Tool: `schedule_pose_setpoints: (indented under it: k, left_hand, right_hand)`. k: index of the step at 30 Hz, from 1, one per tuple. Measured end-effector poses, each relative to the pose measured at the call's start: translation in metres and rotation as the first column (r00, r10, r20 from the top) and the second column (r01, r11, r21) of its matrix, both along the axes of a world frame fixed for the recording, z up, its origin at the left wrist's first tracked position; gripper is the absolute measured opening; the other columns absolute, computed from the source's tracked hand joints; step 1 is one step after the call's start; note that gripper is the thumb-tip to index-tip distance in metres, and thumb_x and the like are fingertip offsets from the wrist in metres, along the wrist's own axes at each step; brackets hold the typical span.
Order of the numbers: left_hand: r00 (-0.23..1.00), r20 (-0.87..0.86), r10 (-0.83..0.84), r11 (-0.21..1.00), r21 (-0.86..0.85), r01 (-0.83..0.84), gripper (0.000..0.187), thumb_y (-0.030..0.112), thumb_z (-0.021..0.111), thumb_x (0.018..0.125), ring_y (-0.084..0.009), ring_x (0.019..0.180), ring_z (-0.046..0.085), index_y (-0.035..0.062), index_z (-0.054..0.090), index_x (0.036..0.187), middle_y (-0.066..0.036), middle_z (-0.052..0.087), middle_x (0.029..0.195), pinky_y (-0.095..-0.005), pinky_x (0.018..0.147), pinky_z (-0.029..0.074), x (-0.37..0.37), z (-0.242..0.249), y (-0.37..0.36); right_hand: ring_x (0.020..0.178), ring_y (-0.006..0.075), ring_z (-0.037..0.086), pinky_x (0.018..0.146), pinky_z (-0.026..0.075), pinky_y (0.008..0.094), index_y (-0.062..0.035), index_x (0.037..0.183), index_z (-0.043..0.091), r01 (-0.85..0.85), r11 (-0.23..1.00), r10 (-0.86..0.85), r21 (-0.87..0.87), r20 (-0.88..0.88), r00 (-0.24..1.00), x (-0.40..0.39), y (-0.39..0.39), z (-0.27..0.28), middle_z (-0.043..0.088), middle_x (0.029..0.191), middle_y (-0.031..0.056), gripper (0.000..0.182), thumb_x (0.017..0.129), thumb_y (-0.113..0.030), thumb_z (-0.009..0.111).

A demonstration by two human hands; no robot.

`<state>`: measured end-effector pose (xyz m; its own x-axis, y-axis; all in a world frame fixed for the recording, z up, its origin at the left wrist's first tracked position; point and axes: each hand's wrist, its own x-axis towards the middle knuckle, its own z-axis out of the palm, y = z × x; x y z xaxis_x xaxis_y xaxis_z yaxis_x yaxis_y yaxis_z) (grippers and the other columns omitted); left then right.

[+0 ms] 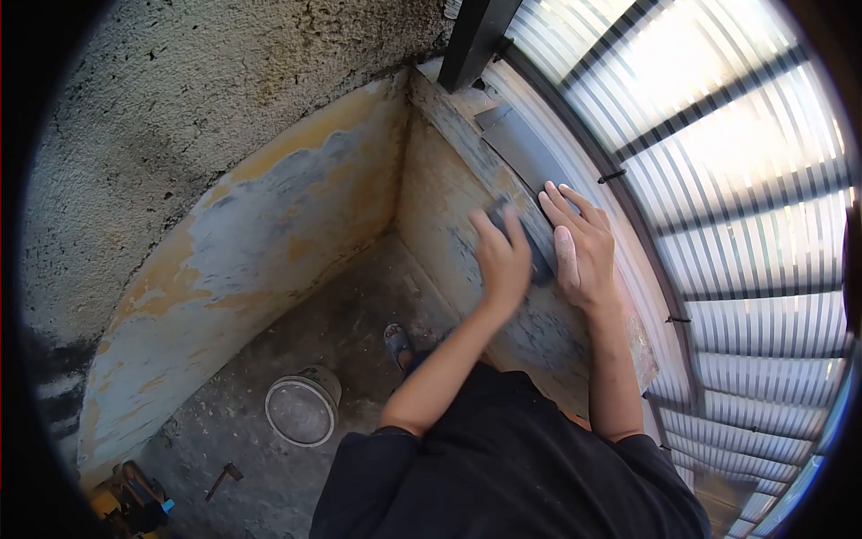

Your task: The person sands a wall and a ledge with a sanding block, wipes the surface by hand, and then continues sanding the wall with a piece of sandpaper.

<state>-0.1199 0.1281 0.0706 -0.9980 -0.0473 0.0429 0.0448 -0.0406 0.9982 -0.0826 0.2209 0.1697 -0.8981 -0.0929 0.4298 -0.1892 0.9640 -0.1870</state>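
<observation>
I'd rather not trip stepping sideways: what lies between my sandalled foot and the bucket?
Just bare, stained floor: in the head view, no object shows between the sandalled foot and the bucket.

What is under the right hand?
Part of a flat grey strip shows beyond and between the fingers of the right hand. How far it continues beneath the hand is covered, as is whatever lies under the palm.

A rough work area is being suggested by a patchy wall [260, 211], a concrete floor [229, 400], a bucket [299, 411] and ribbed panels [763, 368].
</observation>
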Motion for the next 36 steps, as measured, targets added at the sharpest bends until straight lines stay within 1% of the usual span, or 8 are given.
schedule_pose_setpoints:
  k: [4,8,17,20,23,27,30,36]
  left_hand:
    - [0.996,0.075,0.046,0.999,-0.004,-0.046,0.039,0.029,0.048,0.110,-0.0575,0.103,0.061,-0.0086,0.040,0.118,-0.042,0.061,0.107,-0.0553,0.086,0.048,-0.063,-0.004,-0.015]
    - [0.999,0.001,-0.047,0.998,-0.045,0.047,0.035,0.025,0.048,0.109,-0.0568,0.098,0.062,-0.0083,0.040,0.114,-0.039,0.062,0.102,-0.0566,0.084,0.048,0.014,0.003,0.001]
    - [0.997,0.069,0.023,0.999,-0.050,-0.020,0.039,0.027,0.047,0.110,-0.0601,0.101,0.060,-0.0088,0.039,0.121,-0.043,0.061,0.103,-0.0598,0.085,0.047,-0.057,0.013,-0.015]
    - [0.999,0.009,-0.050,0.998,-0.027,0.050,0.039,0.027,0.047,0.110,-0.0594,0.100,0.061,-0.0095,0.038,0.121,-0.043,0.061,0.104,-0.0585,0.084,0.048,0.009,0.008,0.002]
    - [0.998,-0.006,-0.056,0.998,-0.016,0.056,0.039,0.026,0.046,0.110,-0.0592,0.100,0.060,-0.0100,0.038,0.121,-0.043,0.061,0.105,-0.0571,0.085,0.048,0.009,0.011,0.002]
    - [0.997,0.037,0.062,0.991,-0.123,-0.057,0.038,0.027,0.045,0.110,-0.0580,0.101,0.061,-0.0095,0.038,0.120,-0.042,0.061,0.104,-0.0581,0.086,0.047,-0.078,0.021,-0.020]
    - [0.999,0.012,0.045,0.986,-0.163,-0.042,0.037,0.027,0.045,0.110,-0.0575,0.101,0.061,-0.0092,0.039,0.119,-0.042,0.061,0.103,-0.0589,0.085,0.047,-0.072,0.023,-0.020]
    - [0.999,-0.033,-0.007,1.000,-0.029,0.006,0.039,0.032,0.048,0.109,-0.0568,0.101,0.063,-0.0049,0.040,0.120,-0.040,0.062,0.104,-0.0575,0.085,0.048,0.009,0.011,0.006]
  right_hand:
    - [0.128,0.0391,0.060,0.101,0.046,0.0485,0.0040,0.126,0.070,0.003,1.000,-0.003,-0.006,0.001,1.000,-0.001,-0.001,0.000,0.068,0.134,0.0200,0.043,0.100,-0.021,0.048]
    - [0.128,0.0389,0.060,0.100,0.046,0.0480,0.0042,0.126,0.070,-0.006,1.000,0.006,0.000,-0.014,1.000,-0.002,0.002,-0.002,0.068,0.134,0.0201,0.043,0.100,-0.021,0.047]
    - [0.128,0.0387,0.060,0.101,0.046,0.0479,0.0039,0.127,0.070,0.004,1.000,-0.004,-0.010,0.003,1.000,0.000,-0.001,0.001,0.068,0.135,0.0199,0.043,0.100,-0.021,0.048]
    - [0.128,0.0386,0.060,0.101,0.046,0.0475,0.0040,0.127,0.070,-0.003,1.000,0.003,0.001,-0.006,1.000,-0.001,0.001,-0.001,0.068,0.135,0.0199,0.043,0.100,-0.021,0.047]
    - [0.128,0.0385,0.060,0.101,0.045,0.0476,0.0039,0.127,0.070,-0.002,1.000,0.002,-0.003,-0.005,1.000,-0.001,0.002,-0.002,0.068,0.135,0.0199,0.042,0.099,-0.020,0.048]
    - [0.128,0.0385,0.060,0.101,0.045,0.0480,0.0040,0.127,0.070,0.003,1.000,-0.003,-0.001,-0.001,1.000,-0.001,0.000,0.000,0.068,0.135,0.0201,0.042,0.099,-0.020,0.049]
    - [0.128,0.0387,0.060,0.101,0.045,0.0482,0.0041,0.127,0.069,-0.001,1.000,0.001,-0.002,-0.001,1.000,0.000,0.000,0.000,0.068,0.134,0.0203,0.042,0.098,-0.020,0.050]
    - [0.128,0.0391,0.060,0.101,0.045,0.0478,0.0040,0.127,0.069,-0.020,1.000,0.020,-0.012,-0.013,1.000,-0.001,0.002,-0.002,0.068,0.134,0.0203,0.042,0.098,-0.019,0.050]
